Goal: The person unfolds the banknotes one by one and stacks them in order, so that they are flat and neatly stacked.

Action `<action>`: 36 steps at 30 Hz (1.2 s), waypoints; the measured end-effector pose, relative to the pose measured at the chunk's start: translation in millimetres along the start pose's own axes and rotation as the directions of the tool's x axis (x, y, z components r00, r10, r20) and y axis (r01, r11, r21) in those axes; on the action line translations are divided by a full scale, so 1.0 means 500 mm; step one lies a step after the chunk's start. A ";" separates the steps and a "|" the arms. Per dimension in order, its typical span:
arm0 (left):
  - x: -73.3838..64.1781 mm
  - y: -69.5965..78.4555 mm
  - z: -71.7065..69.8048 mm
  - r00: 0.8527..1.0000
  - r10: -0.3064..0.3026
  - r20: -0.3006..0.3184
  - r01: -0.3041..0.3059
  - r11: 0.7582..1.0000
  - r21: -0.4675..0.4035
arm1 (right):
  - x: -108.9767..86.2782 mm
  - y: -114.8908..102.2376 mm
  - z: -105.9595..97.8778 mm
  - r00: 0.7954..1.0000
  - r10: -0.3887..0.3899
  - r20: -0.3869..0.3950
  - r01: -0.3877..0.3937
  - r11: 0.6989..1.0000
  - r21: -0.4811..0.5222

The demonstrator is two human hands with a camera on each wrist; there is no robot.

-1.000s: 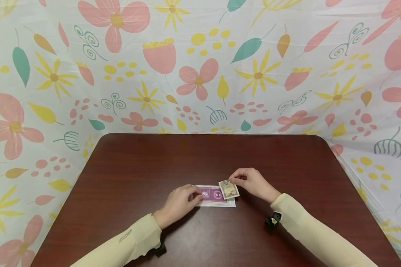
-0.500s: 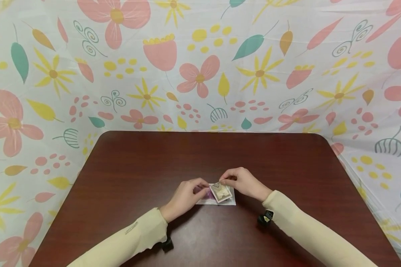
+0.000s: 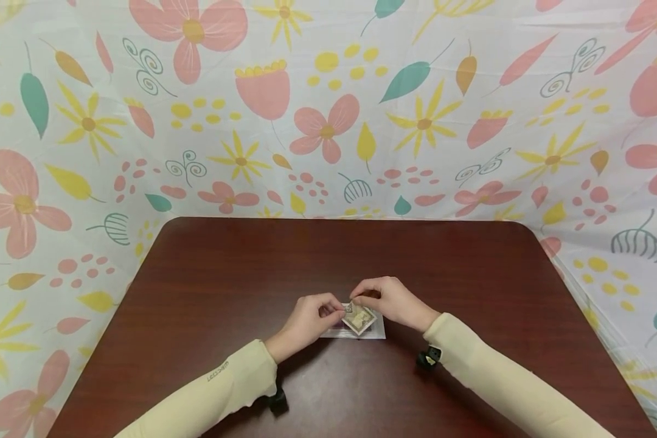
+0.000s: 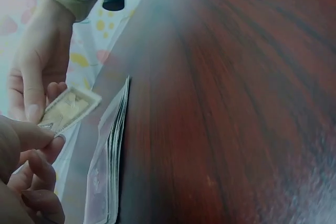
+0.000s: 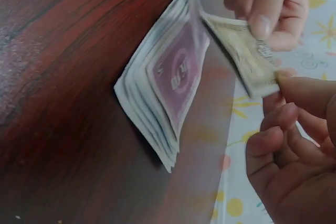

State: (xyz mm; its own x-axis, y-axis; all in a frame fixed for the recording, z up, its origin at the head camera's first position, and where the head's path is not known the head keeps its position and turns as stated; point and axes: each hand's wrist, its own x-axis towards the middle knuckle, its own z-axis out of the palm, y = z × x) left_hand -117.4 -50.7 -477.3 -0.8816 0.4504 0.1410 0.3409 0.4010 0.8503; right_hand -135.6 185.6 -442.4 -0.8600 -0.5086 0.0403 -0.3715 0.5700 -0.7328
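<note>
Between both hands is a small yellow-brown note (image 3: 359,319) with a pale border, held above a stack of purple notes (image 5: 181,72). My left hand (image 3: 308,323) pinches one corner of it between thumb and finger. My right hand (image 3: 390,301) pinches a neighbouring corner along the far edge. In the left wrist view the note (image 4: 72,107) is tilted up off the stack (image 4: 108,156). The right wrist view shows the note (image 5: 244,53) slightly blurred. Part of the stack's top is hidden by the note and my left hand.
The dark brown wooden table (image 3: 241,261) has rounded far corners. A white cloth (image 3: 328,67) with flowers and leaves hangs behind it and at both sides. A black camera (image 3: 428,358) sits under the right wrist, another black camera (image 3: 278,401) under the left.
My right hand has moved left with the small note, bringing it over the middle of the stack and turning it. My left hand has come off the stack and now pinches the note too.
</note>
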 end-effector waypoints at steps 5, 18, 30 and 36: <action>-0.003 -0.004 -0.002 0.995 -0.045 -0.087 0.038 0.996 -0.083 | -0.005 0.001 0.003 0.993 -0.006 -0.118 0.001 0.999 -0.047; -0.007 -0.004 -0.003 0.974 -0.167 -0.154 0.129 0.965 -0.230 | -0.021 0.004 0.017 0.983 -0.122 -0.134 0.087 0.967 -0.238; -0.006 -0.003 -0.002 0.972 -0.172 -0.161 0.133 0.965 -0.226 | -0.027 -0.003 0.021 0.976 -0.132 -0.173 0.083 0.961 -0.263; -0.008 -0.003 -0.002 0.969 -0.203 -0.142 0.159 0.949 -0.272 | -0.030 -0.006 0.026 0.977 -0.126 -0.174 0.077 0.961 -0.265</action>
State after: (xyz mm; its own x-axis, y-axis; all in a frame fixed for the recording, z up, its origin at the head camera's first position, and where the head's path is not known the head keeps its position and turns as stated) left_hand -114.8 -53.8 -478.8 -0.9698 0.2414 0.0364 0.0948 0.2352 0.9673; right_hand -116.9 183.0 -449.8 -0.8537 -0.4568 0.2500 -0.5162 0.6796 -0.5212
